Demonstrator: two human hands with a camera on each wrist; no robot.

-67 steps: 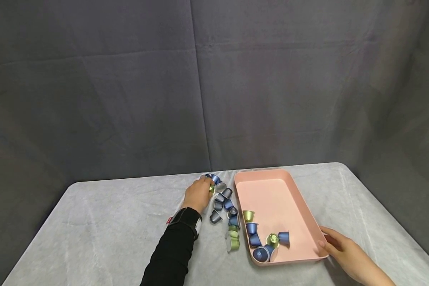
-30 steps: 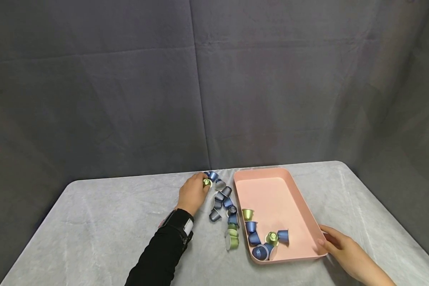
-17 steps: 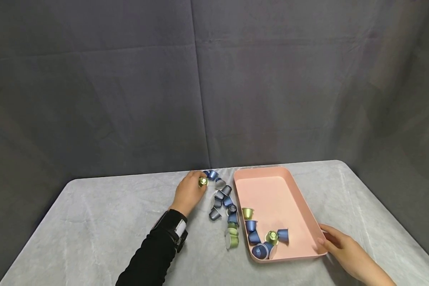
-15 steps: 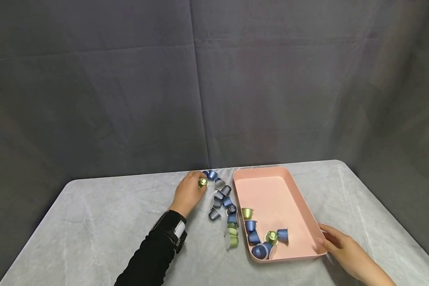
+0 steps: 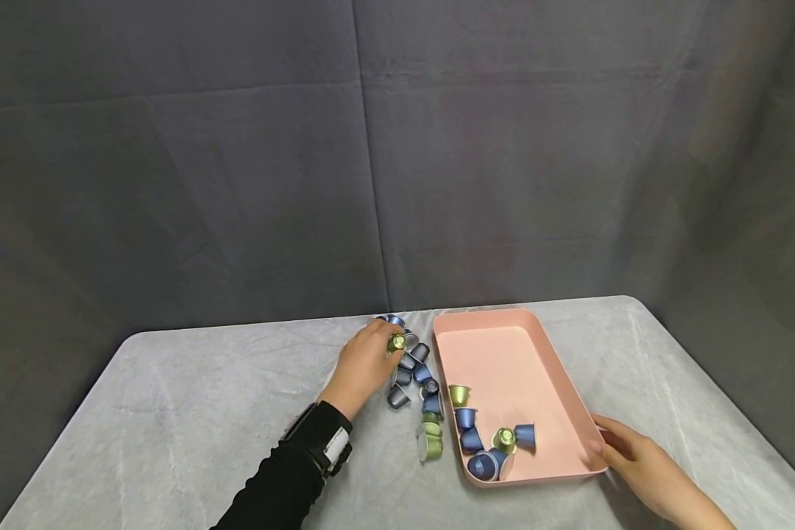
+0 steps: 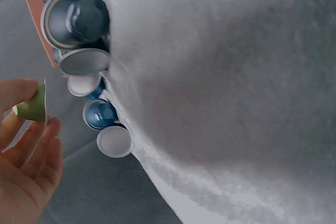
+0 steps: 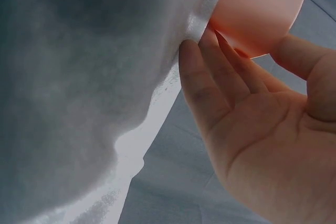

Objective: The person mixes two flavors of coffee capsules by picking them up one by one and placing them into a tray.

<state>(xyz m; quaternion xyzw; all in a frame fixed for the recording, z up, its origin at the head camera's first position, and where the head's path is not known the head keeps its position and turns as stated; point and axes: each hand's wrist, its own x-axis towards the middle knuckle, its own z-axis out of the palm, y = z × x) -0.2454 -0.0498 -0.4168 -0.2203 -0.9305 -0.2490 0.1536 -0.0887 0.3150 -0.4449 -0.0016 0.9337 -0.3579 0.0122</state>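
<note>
My left hand (image 5: 366, 362) pinches a green coffee capsule (image 5: 397, 342) between thumb and fingers, above the far end of a row of loose capsules. In the left wrist view that green capsule (image 6: 34, 104) shows side-on, its flat rim facing away from the palm. My right hand (image 5: 642, 465) grips the near right corner of a pink tray (image 5: 503, 353), thumb over the rim and fingers beneath. The right wrist view has the thumb on the tray's wall (image 7: 257, 14). Inside the tray, blue capsules (image 5: 465, 418) and green ones (image 5: 459, 396) lie along the near left side.
Several blue and dark capsules (image 5: 402, 377) lie on the table left of the tray, with light green ones (image 5: 430, 445) at the near end. A grey-white cloth (image 5: 205, 427) covers the table. Behind it hangs a dark grey curtain (image 5: 238, 184).
My left hand has drawn a green capsule leftward out of the row, then moved it back to the right over the capsules. My right hand stays at the tray's corner.
</note>
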